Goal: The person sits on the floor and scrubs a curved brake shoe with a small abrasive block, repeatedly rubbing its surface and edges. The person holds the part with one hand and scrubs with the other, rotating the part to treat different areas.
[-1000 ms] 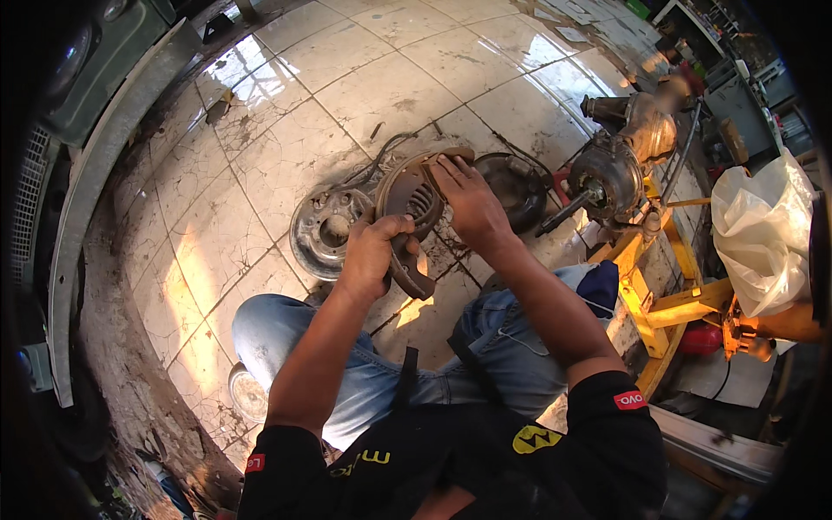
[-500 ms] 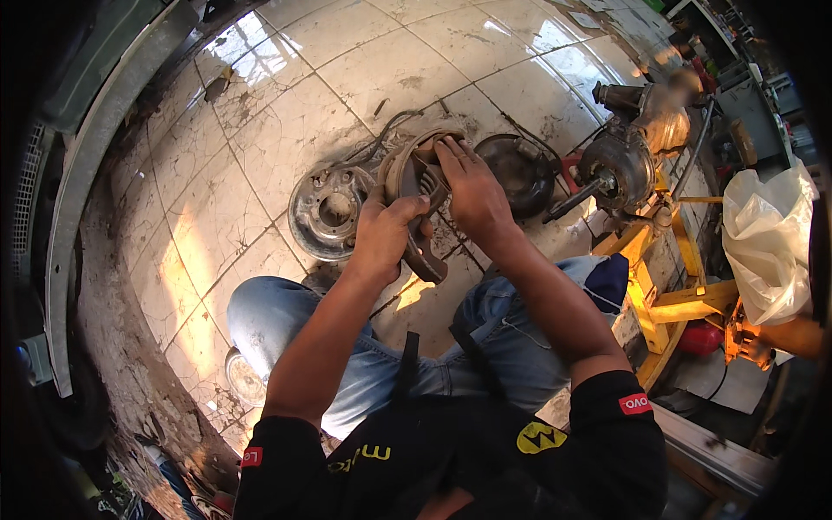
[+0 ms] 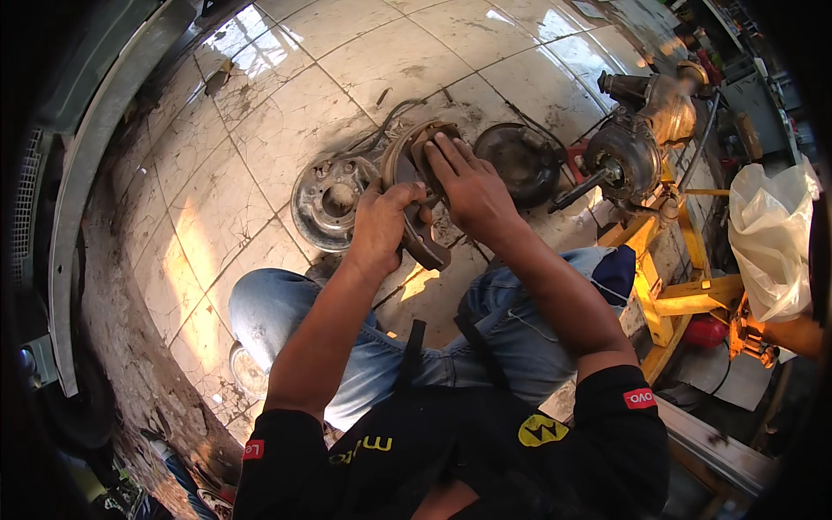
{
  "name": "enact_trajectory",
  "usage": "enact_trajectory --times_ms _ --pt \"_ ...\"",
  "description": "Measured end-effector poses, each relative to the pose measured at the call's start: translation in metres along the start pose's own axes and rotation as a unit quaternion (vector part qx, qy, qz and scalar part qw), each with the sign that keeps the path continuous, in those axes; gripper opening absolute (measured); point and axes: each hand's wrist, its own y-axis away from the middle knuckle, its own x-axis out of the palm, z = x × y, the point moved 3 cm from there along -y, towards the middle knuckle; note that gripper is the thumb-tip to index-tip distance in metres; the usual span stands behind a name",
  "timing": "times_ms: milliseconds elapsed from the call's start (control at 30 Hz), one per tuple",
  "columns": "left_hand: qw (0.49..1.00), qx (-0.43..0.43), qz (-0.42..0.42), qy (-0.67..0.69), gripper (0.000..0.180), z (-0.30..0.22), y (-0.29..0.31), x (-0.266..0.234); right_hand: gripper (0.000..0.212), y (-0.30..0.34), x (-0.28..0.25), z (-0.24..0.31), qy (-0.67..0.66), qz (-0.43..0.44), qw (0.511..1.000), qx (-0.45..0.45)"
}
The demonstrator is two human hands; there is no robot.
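Note:
My left hand is closed around a curved, brown brake shoe, its thumb lying across the inner side. The shoe is raised over my lap, its lower end pointing toward me. My right hand lies against its upper part, fingers together and nearly straight, pressing a brown, sandpaper-like piece onto it. The fingers partly hide that piece. Beyond my left hand, a round metal brake plate with a central hole rests on the floor. A black round dish lies past my right hand.
At the right, a greasy axle housing with a drum and shaft sits by a yellow stand. A clear plastic bag stands beside it. Dark cables run over the tiled floor. A metal edge borders the left.
My right hand has slid slightly left and toward me along the shoe, its fingers lying flatter. My left hand keeps its hold. The whole view has shifted a little.

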Motion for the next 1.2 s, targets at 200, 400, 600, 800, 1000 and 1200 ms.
enact_trajectory --times_ms 200,400,600,800,1000,1200 --pt "1.0 -0.009 0.007 -0.021 0.023 -0.001 0.002 -0.004 0.058 -0.008 -0.012 -0.008 -0.047 -0.036 0.998 -0.032" --pt "0.999 0.002 0.009 -0.044 0.021 0.002 0.006 -0.003 0.051 -0.012 -0.014 -0.022 -0.14 -0.014 0.988 -0.062" --pt "0.998 0.007 0.009 -0.06 0.019 0.002 0.005 -0.006 0.05 -0.01 -0.011 -0.011 -0.112 -0.018 0.991 -0.067" --pt "0.999 -0.011 0.002 -0.047 0.017 0.002 0.005 -0.008 0.048 -0.009 -0.011 -0.016 -0.136 -0.019 0.988 -0.066" --pt "1.0 -0.018 0.022 0.007 0.019 0.002 0.001 -0.012 0.043 -0.011 -0.032 -0.026 -0.255 -0.077 0.964 -0.01" --pt "0.999 0.0 0.032 -0.016 0.02 0.002 0.002 -0.01 0.03 -0.011 -0.043 -0.051 -0.41 -0.187 0.886 0.112"
